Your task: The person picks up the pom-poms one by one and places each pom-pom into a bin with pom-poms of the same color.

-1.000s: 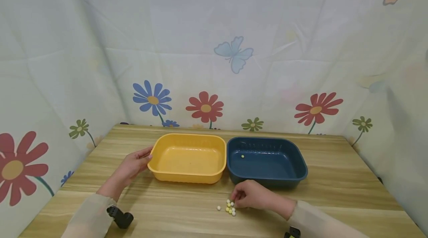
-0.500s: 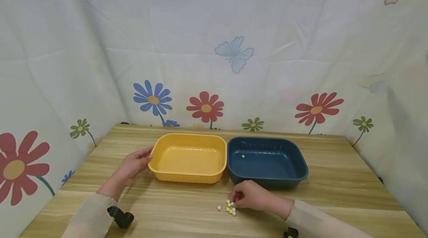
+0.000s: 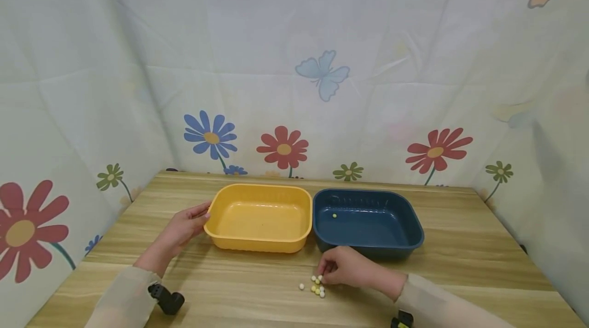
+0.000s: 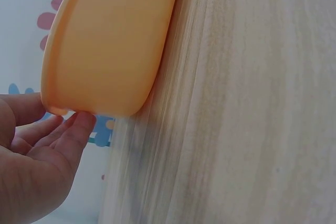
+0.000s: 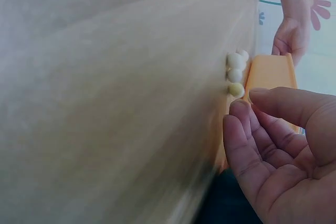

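My left hand (image 3: 186, 226) holds the left end of the yellow plastic bin (image 3: 257, 246), thumb at the rim and fingers against the end wall. In the left wrist view, the fingertips (image 4: 84, 121) meet the bin's edge. In front of the blue bin (image 3: 368, 252), my right hand (image 3: 345, 266) is low over the table with curled fingers. Its thumb and fingertips are close together beside a small pile of white and pale yellow balls (image 3: 317, 288). A yellow ball (image 5: 236, 89) shows just past the thumb tip; I cannot tell whether a ball is pinched.
One small yellow ball (image 3: 334, 216) lies inside the blue bin. A single white ball (image 3: 301, 286) sits left of the pile on the wooden table (image 3: 239, 292). The bins stand side by side, before a flowered cloth backdrop (image 3: 257, 62).
At the right fingertips, a white ball and a yellow one have shifted slightly within the pile. The right hand has lifted a little; the left hand and both bins stay put.
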Available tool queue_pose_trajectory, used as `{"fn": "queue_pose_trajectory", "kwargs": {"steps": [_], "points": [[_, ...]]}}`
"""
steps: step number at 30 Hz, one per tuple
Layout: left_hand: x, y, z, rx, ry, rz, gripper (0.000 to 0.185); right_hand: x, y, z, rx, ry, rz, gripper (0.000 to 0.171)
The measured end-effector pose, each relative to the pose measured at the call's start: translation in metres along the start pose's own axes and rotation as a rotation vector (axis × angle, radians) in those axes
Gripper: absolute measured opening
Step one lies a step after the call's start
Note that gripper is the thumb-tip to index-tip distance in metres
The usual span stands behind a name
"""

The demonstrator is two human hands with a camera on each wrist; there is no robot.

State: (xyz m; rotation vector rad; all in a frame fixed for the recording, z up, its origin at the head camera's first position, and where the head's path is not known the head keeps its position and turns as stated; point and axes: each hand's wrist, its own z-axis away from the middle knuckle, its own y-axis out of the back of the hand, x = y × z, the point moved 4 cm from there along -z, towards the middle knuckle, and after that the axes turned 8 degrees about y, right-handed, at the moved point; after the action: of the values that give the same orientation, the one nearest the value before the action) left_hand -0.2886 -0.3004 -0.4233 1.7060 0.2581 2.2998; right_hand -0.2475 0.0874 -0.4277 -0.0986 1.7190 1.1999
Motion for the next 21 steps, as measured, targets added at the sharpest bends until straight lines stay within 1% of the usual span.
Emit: {"fn": "queue_pose_trajectory", "kwargs": {"steps": [6, 10, 12, 17, 21], "points": [[0.0, 0.0, 0.0, -0.002, 0.002, -0.004, 0.057, -0.008, 0.006, 0.0, -0.002, 0.015, 0.002, 0.007], [-0.001, 0.0, 0.0, -0.001, 0.006, -0.01, 0.057, -0.016, 0.012, 0.0, 0.004, 0.032, 0.005, 0.001], [-0.001, 0.0, 0.0, -0.003, 0.004, -0.01, 0.057, -0.02, 0.016, -0.001, 0.006, 0.031, 0.01, 0.002], [0.0, 0.0, 0.0, -0.006, 0.0, -0.009, 0.056, -0.031, 0.027, -0.004, 0.001, 0.015, 0.02, 0.003], [0.002, -0.001, 0.001, -0.003, 0.001, -0.01, 0.056, -0.038, 0.034, -0.006, -0.006, -0.012, -0.03, 0.004]]}}
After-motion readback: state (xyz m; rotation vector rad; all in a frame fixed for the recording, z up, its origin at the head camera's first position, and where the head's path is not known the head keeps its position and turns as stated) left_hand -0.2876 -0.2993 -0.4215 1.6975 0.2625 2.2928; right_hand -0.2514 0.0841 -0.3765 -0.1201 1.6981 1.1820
